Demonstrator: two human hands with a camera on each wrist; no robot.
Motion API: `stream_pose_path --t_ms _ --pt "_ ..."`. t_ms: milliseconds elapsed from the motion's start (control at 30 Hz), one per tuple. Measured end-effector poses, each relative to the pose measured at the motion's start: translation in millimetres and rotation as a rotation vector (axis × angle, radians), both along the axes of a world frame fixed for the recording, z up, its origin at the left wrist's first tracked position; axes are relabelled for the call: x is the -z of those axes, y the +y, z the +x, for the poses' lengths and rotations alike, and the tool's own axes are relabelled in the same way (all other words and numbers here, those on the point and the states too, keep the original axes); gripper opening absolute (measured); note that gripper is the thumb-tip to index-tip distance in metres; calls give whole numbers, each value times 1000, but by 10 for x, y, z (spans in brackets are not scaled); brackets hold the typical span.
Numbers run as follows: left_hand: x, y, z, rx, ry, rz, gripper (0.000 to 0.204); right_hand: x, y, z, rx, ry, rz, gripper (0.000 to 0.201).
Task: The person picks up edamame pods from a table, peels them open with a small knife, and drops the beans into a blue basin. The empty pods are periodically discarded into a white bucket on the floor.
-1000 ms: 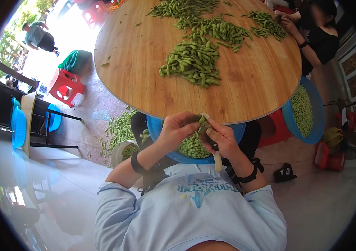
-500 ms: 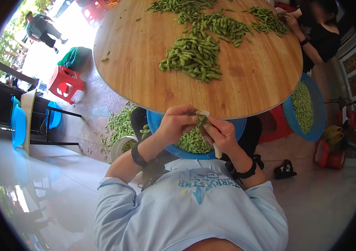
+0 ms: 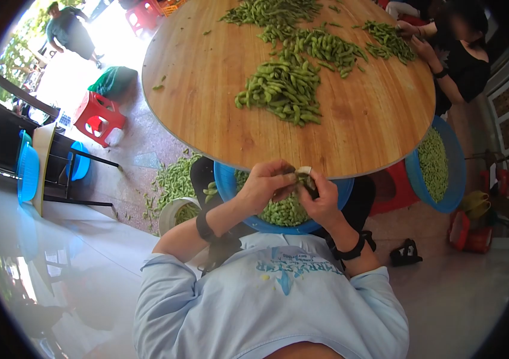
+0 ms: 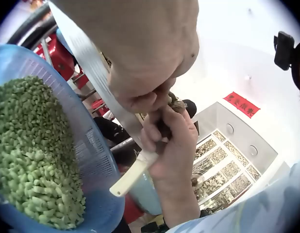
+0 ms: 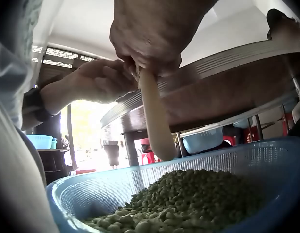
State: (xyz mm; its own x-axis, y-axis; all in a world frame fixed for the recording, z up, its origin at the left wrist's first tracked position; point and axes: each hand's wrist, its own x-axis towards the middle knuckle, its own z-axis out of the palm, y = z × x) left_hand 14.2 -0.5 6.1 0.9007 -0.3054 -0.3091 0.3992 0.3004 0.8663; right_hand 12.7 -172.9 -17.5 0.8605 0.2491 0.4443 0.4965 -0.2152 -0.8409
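Note:
Both hands meet above a blue basket (image 3: 223,179) of shelled green soybeans (image 3: 284,212), close to the table's near edge. My left hand (image 3: 266,185) pinches with fingertips at a small green pod (image 4: 176,103), mostly covered by fingers. In my right hand (image 3: 323,200) is a tool with a long cream handle (image 4: 130,177), which sticks out below the fist; its working end is hidden. A white wrap (image 3: 305,170) shows on a right fingertip. In the right wrist view the handle (image 5: 157,121) hangs over the beans.
The round wooden table (image 3: 206,119) bears heaps of soybean pods (image 3: 284,90). Loose pods (image 3: 174,182) lie on the floor by a pale bucket (image 3: 171,209). Another blue basket of beans (image 3: 434,161) stands right. A person (image 3: 461,54) sits across; a red stool (image 3: 99,116) stands left.
The hands stay together over the basket, with the right fist turned so the handle no longer shows in the head view. The walking person outside has shifted right; the seated person's hands have moved.

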Motion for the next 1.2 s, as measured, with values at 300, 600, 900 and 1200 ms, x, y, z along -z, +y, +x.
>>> stream_pose_path --t_ms 300,600,900,1200 --pt "-685 930 -203 13 -696 1592 12 -100 -170 4 -251 30 -123 25" --pt "-82 949 1331 52 -1219 1738 11 -17 -91 232 -127 380 81 26" --pt "-102 819 1156 -430 -1176 1239 14 -6 2 264 -264 466 441 30" --pt "-116 438 709 -273 -643 556 16 -194 181 224 -241 581 553 40"
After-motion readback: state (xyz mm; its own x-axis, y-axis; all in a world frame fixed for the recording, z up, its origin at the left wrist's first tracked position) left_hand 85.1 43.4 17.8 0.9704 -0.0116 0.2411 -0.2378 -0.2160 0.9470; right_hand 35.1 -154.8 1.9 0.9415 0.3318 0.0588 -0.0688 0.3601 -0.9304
